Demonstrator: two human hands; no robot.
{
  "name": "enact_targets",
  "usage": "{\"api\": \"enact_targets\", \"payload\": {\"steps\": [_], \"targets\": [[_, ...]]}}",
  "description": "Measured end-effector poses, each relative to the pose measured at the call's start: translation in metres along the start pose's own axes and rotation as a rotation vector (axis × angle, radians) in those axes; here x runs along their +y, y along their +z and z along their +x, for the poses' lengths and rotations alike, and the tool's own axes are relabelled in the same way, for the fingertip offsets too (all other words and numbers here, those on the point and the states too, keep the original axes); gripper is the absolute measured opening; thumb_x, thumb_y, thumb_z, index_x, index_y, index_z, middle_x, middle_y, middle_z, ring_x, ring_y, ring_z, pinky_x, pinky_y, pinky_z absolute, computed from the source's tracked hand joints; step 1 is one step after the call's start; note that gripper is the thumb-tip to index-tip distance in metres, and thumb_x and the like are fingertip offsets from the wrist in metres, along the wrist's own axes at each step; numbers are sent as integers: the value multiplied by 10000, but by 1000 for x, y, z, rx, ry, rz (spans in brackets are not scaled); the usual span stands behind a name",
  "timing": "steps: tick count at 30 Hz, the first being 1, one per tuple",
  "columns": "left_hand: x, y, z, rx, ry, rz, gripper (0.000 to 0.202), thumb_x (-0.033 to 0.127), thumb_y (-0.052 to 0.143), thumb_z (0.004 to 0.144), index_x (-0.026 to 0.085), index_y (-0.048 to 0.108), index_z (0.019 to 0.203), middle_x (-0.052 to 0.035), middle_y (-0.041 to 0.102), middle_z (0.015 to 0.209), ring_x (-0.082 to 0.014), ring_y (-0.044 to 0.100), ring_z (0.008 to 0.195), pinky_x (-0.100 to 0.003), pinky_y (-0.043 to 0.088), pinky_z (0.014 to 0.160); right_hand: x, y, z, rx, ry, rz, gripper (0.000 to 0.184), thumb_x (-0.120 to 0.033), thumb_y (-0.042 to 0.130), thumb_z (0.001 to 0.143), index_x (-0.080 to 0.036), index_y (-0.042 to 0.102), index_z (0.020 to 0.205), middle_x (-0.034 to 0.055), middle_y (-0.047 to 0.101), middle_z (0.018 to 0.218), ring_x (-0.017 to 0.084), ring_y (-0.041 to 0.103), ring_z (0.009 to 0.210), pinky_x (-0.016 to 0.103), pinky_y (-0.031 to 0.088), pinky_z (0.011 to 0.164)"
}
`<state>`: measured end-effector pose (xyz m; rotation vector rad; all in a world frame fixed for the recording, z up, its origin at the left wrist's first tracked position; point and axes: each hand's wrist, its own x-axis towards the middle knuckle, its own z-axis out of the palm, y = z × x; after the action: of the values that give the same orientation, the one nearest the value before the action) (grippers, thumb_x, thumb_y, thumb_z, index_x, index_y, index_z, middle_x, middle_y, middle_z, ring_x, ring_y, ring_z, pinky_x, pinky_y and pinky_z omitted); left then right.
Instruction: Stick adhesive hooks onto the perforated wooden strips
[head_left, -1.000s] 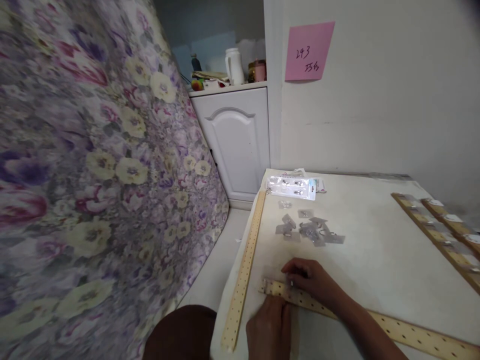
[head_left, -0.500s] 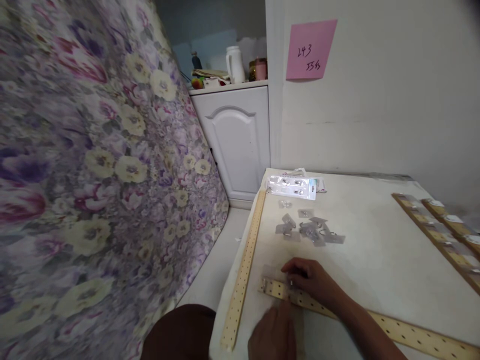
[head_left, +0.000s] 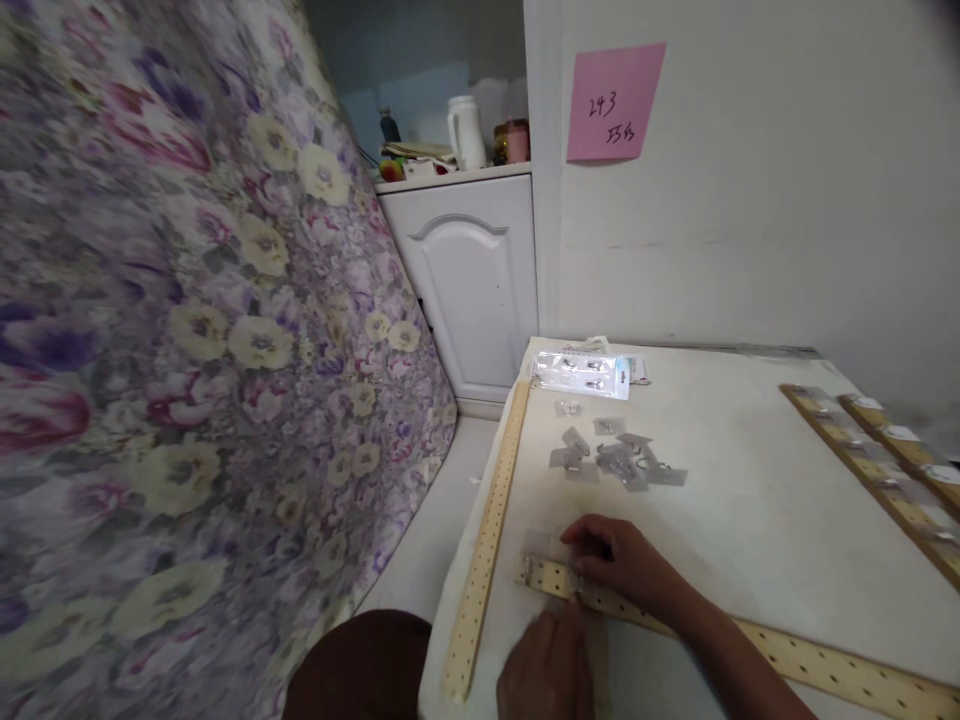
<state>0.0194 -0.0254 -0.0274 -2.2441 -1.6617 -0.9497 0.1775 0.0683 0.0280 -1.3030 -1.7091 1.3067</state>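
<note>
A long perforated wooden strip (head_left: 795, 655) lies across the near part of the white table (head_left: 750, 520). My right hand (head_left: 626, 565) rests on its left end with the fingers curled and pressed down on a small clear plastic hook piece (head_left: 541, 545) at the strip's tip. My left hand (head_left: 546, 668) is at the bottom edge, just below that end of the strip, its fingers bent toward it; what they touch is hidden. A pile of several clear hook pieces (head_left: 619, 460) lies beyond my hands.
A second perforated strip (head_left: 487, 545) runs along the table's left edge. Two strips fitted with clear hooks (head_left: 881, 465) lie at the right. A clear packet (head_left: 585, 372) sits at the far edge. A floral mattress (head_left: 187, 350) leans at the left; a pink note (head_left: 613, 102) hangs on the wall.
My left hand has slipped slightly down and right, away from the strip's end. My right hand stays pressed on the strip's tip.
</note>
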Motion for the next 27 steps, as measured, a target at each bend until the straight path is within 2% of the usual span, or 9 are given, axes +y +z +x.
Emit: {"api": "enact_targets", "payload": {"steps": [4, 13, 19, 27], "targets": [[1, -4, 2, -57, -7, -36, 340, 201, 306, 923, 198, 599, 1096, -55, 643, 752, -178, 641, 630, -269, 532, 554, 1, -1, 0, -10, -8, 3, 252, -115, 595, 667, -171, 666, 902, -19, 599, 684, 124, 529, 642, 231, 400, 597], [-5, -2, -3, 17, 17, -134, 329, 227, 346, 930, 178, 571, 1165, -72, 670, 790, -174, 661, 666, -262, 543, 574, -1, 0, 0, -11, -4, 17, 232, -121, 576, 692, -182, 664, 898, -20, 599, 677, 129, 535, 648, 233, 408, 600], [-1, -10, 1, -5, 16, -75, 328, 219, 344, 932, 185, 571, 1167, -81, 701, 858, -176, 682, 741, -260, 556, 620, -1, -1, 0, -11, -5, -9, 226, -129, 578, 699, -192, 669, 896, -18, 610, 691, 133, 541, 656, 237, 408, 608], [-1, -11, 3, -28, 21, -103, 325, 216, 360, 932, 173, 561, 1184, -80, 688, 836, -172, 674, 703, -261, 553, 611, -1, -1, -1, -9, -7, -24, 216, -130, 572, 709, -183, 673, 893, -10, 611, 699, 135, 539, 662, 237, 408, 609]]}}
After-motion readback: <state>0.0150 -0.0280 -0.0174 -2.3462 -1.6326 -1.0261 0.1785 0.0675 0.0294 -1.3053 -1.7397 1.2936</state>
